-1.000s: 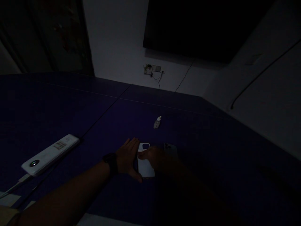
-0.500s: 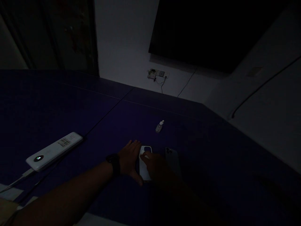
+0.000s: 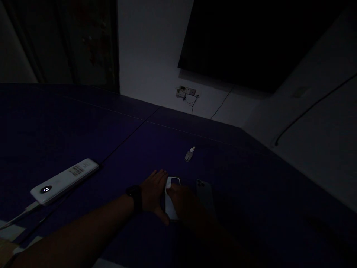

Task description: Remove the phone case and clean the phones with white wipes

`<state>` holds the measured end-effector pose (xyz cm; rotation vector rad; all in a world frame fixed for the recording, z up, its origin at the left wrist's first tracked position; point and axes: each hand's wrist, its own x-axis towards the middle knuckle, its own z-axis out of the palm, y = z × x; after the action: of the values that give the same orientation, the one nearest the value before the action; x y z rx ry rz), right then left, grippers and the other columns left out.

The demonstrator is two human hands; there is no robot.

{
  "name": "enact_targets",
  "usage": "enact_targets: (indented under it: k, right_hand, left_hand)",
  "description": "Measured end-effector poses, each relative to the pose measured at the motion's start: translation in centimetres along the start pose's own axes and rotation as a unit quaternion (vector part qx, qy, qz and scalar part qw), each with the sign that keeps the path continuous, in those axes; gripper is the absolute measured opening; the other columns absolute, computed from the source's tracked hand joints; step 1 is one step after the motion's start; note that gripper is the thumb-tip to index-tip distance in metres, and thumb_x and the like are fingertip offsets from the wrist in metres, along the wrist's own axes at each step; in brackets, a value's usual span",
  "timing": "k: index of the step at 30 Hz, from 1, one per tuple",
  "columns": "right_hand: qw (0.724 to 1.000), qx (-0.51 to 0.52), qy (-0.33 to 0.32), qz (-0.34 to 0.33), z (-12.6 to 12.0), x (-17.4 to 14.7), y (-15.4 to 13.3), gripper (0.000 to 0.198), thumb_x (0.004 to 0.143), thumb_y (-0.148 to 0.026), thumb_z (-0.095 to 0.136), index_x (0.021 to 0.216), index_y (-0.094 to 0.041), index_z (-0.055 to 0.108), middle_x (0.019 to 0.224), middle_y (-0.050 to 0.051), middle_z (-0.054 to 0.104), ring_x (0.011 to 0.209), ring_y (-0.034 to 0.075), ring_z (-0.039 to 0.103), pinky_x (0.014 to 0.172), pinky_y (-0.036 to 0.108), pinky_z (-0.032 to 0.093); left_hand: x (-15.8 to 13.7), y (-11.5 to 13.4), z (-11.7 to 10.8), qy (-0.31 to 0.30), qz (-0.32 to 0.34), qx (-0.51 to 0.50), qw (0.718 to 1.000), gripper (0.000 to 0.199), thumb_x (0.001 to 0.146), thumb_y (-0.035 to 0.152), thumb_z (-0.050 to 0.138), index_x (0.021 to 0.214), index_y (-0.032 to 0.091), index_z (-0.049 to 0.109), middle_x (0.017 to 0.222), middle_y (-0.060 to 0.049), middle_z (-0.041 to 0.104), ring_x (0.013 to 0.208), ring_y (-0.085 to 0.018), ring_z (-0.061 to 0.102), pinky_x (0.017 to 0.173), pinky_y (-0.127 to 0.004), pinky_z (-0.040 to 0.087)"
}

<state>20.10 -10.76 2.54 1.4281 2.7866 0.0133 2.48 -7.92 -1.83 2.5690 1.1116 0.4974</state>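
A phone case (image 3: 170, 209) with a pale back and a camera cutout lies on the dark blue table. My left hand (image 3: 153, 191), wearing a dark watch, is flat with fingers spread along the case's left edge, its thumb by the lower corner. Over the case, my right hand (image 3: 182, 203) is closed, fingertips pressing a small white cloth-like piece (image 3: 168, 183) against its upper left part. Darkness and the fingers hide most of that piece. Just right of this hand lies a phone (image 3: 205, 191) with its camera lenses up, partly covered by the hand and wrist.
Beyond the hands lies a small clear bottle (image 3: 189, 154) with a white top. At left is a white power bank (image 3: 65, 180) with a lit display and a cable plugged in. A wall socket strip (image 3: 187, 91) and a large dark screen (image 3: 231, 44) are at the back. The room is dim.
The view has tilted slightly, so everything sits a little lower. My right hand has shifted slightly on the case; my left hand stays beside it.
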Motion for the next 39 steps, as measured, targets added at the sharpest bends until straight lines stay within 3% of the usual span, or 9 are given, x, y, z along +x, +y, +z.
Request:
enact_targets:
  k: [7,13,18,22,26,29,34,39]
  right_hand:
    - [0.996,-0.039,0.048,0.058,0.5,2.2,-0.1,0.033,0.097,-0.006,0.042,0.118,-0.015,0.066,0.119,0.013,0.068,0.102,0.023,0.067,0.093,0.034,0.049]
    - [0.998,0.025,0.002,0.052,1.3,0.5,0.2,0.030,0.103,-0.018,0.039,0.108,-0.019,0.069,0.104,0.008,0.072,0.093,0.019,0.069,0.085,0.028,0.050]
    - [0.999,-0.015,0.014,0.037,0.6,1.1,0.5,0.034,0.100,-0.013,0.041,0.125,-0.015,0.063,0.120,0.014,0.067,0.104,0.024,0.066,0.093,0.034,0.049]
    - [0.999,-0.018,0.012,0.033,0.0,2.1,0.9,0.034,0.101,-0.012,0.040,0.126,-0.014,0.063,0.123,0.012,0.065,0.108,0.025,0.064,0.096,0.035,0.048]
    - [1.000,0.013,0.017,-0.014,0.0,1.4,1.4,0.036,0.103,-0.016,0.040,0.134,-0.016,0.059,0.126,0.011,0.065,0.112,0.023,0.062,0.097,0.035,0.047]
    - [0.994,0.057,0.014,-0.097,0.0,0.5,1.9,0.039,0.101,-0.017,0.045,0.138,-0.021,0.057,0.131,0.009,0.063,0.115,0.022,0.060,0.098,0.035,0.046]
    - [0.969,0.137,0.023,-0.207,0.2,0.6,2.3,0.044,0.097,-0.009,0.048,0.133,-0.028,0.062,0.139,0.001,0.061,0.126,0.017,0.054,0.106,0.035,0.039]
    - [0.965,0.176,0.047,-0.188,-1.4,-0.2,3.8,0.043,0.095,-0.004,0.042,0.125,-0.019,0.068,0.127,0.008,0.069,0.114,0.017,0.062,0.102,0.034,0.044]
  left_hand:
    - [-0.3,0.1,-0.4,0.008,0.008,0.007,1.000,0.151,0.037,0.094,0.067,0.152,0.006,0.025,0.154,-0.034,0.033,0.145,-0.049,0.030,0.117,-0.064,0.021]
    - [-0.2,-0.2,0.0,0.008,0.010,0.002,1.000,0.151,0.037,0.096,0.066,0.152,0.007,0.025,0.155,-0.033,0.032,0.145,-0.050,0.029,0.117,-0.065,0.022]
    - [-0.3,0.0,-0.4,0.010,0.021,0.018,1.000,0.145,0.043,0.097,0.062,0.151,0.007,0.027,0.154,-0.033,0.034,0.144,-0.049,0.031,0.116,-0.066,0.024]
    - [-0.3,0.1,-0.5,0.022,0.032,0.036,0.999,0.145,0.041,0.099,0.061,0.147,0.006,0.030,0.150,-0.035,0.038,0.139,-0.050,0.038,0.113,-0.066,0.028]
    - [-0.2,0.0,-1.2,0.056,0.033,0.037,0.997,0.134,0.033,0.098,0.064,0.131,0.010,0.047,0.132,-0.027,0.057,0.119,-0.046,0.056,0.105,-0.059,0.041]
    - [-0.1,-0.6,-2.4,0.031,0.018,0.036,0.999,0.118,0.030,0.097,0.066,0.112,0.013,0.057,0.108,-0.019,0.063,0.097,-0.039,0.061,0.090,-0.053,0.049]
    - [0.1,-1.8,-4.0,-0.012,0.093,-0.045,0.995,0.106,0.048,0.088,0.073,0.129,0.022,0.053,0.123,-0.012,0.061,0.111,-0.035,0.055,0.101,-0.047,0.041]
    - [-0.1,-1.9,-4.5,-0.037,0.063,-0.031,0.997,0.083,0.054,0.079,0.078,0.115,0.025,0.061,0.113,-0.007,0.063,0.104,-0.030,0.055,0.092,-0.043,0.042]
